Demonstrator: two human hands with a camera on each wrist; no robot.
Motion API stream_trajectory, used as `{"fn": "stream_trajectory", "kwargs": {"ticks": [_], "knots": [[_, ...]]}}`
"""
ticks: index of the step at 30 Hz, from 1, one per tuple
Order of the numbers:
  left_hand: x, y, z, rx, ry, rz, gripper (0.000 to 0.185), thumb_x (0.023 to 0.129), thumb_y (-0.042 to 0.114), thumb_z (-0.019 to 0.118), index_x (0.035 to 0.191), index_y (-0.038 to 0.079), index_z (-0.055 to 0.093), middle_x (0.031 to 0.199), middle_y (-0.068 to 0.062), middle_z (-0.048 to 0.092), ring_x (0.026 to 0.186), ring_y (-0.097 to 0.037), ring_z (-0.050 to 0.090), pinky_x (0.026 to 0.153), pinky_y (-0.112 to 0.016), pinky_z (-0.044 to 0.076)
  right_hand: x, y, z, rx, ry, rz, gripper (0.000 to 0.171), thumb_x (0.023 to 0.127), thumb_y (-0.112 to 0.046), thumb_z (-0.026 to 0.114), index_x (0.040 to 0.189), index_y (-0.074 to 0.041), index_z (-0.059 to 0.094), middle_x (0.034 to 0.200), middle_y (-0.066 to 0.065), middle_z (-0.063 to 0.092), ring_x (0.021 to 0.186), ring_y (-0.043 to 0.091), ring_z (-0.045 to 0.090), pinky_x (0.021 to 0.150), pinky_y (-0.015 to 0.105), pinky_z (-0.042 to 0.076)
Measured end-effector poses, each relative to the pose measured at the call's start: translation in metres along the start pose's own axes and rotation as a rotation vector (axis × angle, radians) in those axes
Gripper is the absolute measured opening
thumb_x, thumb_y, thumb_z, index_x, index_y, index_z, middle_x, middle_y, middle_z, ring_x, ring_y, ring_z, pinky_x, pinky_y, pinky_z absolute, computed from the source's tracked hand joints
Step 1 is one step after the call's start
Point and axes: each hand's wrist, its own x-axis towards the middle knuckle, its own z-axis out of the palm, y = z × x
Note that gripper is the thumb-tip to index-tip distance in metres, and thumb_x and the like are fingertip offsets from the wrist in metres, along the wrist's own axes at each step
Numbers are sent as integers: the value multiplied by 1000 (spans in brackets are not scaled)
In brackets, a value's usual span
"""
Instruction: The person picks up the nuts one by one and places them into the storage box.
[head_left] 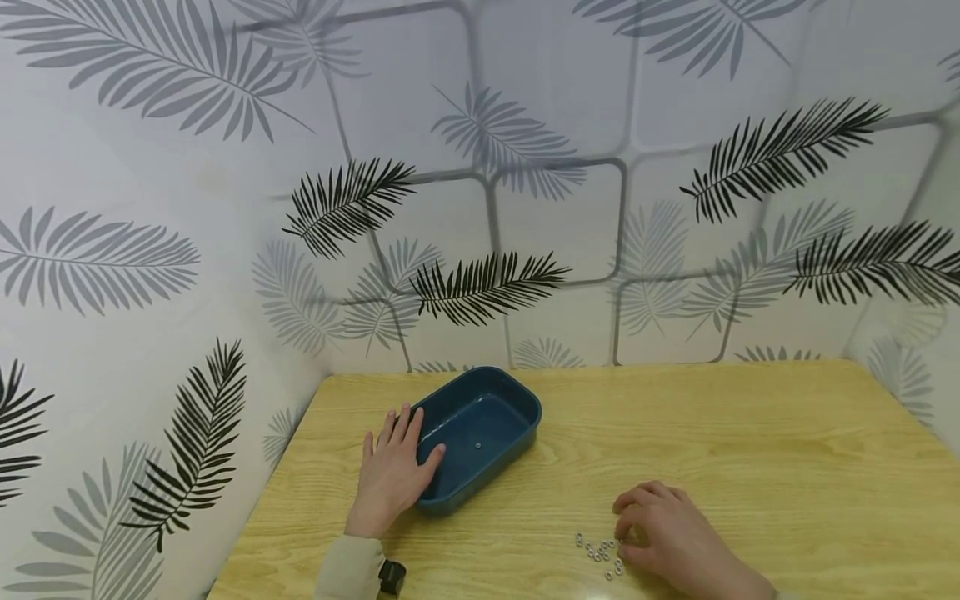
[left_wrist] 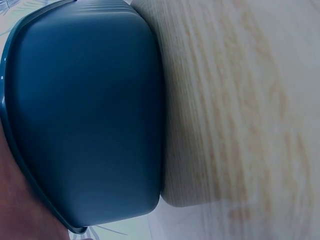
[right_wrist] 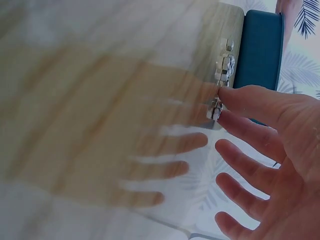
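The left hand (head_left: 392, 477) lies flat with straight fingers against the near-left rim of the blue tray (head_left: 517, 398), steadying it on the table (head_left: 750, 450). The right hand (head_left: 671, 533) curls at the edge of a small heap of nuts (head_left: 602, 552), thumb and forefinger closing on one; whether it is already pinched I cannot tell. One nut (head_left: 477, 446) sits inside the tray. They look hard, light and slick, likely to roll, so a fingertip pinch across the flats seems best.
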Motion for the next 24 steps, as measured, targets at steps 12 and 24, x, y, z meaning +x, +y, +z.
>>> {"fn": "stream_trajectory", "kwargs": {"ticks": [12, 24], "knots": [[1, 0, 1, 2, -7, -6, 72, 99, 52, 49, 156, 11, 30, 162, -12, 21, 148, -34, 15, 113, -65, 11, 3, -3, 0, -20, -3, 5, 14, 78, -25, 82, 77, -33, 71, 107, -9, 64, 107, 22, 54, 90, 56, 42], [1, -1, 2, 4, -3, -5, 73, 99, 53, 48, 156, 12, 30, 162, -12, 21, 148, -34, 14, 113, -65, 11, 7, -3, 0, -29, -20, 11, 13, 79, -22, 80, 74, -30, 71, 104, -8, 65, 104, 20, 54, 89, 53, 43]]}}
